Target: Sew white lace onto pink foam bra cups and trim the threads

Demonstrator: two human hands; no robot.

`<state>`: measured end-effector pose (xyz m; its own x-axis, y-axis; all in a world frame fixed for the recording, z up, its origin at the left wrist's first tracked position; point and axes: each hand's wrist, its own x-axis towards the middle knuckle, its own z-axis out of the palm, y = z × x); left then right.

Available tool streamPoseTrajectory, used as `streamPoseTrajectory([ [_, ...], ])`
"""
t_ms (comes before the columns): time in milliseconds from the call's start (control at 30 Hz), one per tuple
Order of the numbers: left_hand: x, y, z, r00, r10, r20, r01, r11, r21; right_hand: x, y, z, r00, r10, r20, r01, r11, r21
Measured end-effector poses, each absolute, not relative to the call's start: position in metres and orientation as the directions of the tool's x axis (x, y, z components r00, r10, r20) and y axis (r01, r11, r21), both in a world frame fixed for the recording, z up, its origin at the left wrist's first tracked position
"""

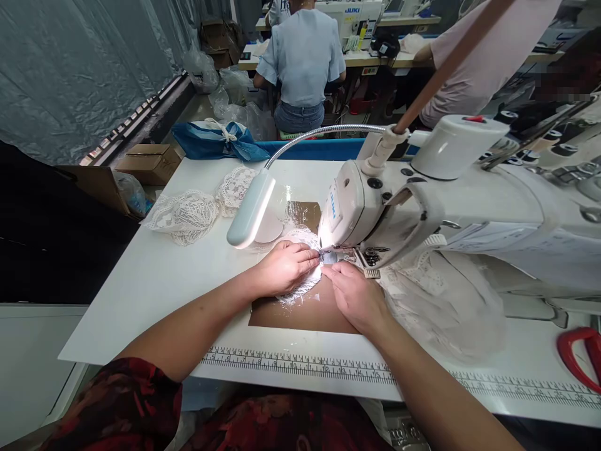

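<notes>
A white lace piece [300, 289] lies under the needle area of a white sewing machine [345, 203]. My left hand [286, 268] presses on it from the left, its fingers together and the tips close to the presser foot [328, 257]. On the other side, my right hand [354, 294] has its fingers bent and its tips at the lace's right edge, just in front of the foot. The needle itself is too small to make out. More sheer white fabric with lace [436, 300] is bunched to the right of my right hand, beneath the machine arm.
A lamp [253, 210] on a bendable neck hangs left of the machine head. Lace pieces [188, 213] lie at the table's far left. A brown plate [277, 316] surrounds the sewing spot. Red-handled scissors [580, 357] rest far right, by a printed ruler [300, 364]. People sit beyond.
</notes>
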<state>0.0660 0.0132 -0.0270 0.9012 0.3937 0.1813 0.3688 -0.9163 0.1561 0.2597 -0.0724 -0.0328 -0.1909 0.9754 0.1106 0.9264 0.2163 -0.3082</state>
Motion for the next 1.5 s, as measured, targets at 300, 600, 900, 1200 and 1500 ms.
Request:
streamPoseTrajectory([
  [300,0.065,0.013,-0.024,0.873,0.454,0.179,0.430,-0.889,0.159,0.259,-0.070,-0.033,-0.184,0.981,0.052,0.927,0.191,-0.323],
  [600,0.065,0.014,-0.027,0.825,0.535,0.181,0.522,-0.845,0.116,0.260,-0.069,-0.031,-0.226,0.969,0.099,0.913,0.246,-0.326],
  [900,0.045,0.001,-0.009,0.853,0.506,0.124,0.429,-0.817,0.385,0.264,-0.073,-0.031,-0.320,0.933,0.163,0.874,0.357,-0.330],
  [1200,0.042,0.001,-0.006,0.705,0.708,-0.029,0.501,-0.469,0.727,0.264,-0.071,-0.033,-0.391,0.904,0.174,0.855,0.427,-0.293],
  [1500,0.034,0.013,-0.010,0.723,0.666,-0.184,0.468,-0.275,0.840,0.264,-0.073,-0.033,-0.391,0.902,0.182,0.860,0.429,-0.276],
])
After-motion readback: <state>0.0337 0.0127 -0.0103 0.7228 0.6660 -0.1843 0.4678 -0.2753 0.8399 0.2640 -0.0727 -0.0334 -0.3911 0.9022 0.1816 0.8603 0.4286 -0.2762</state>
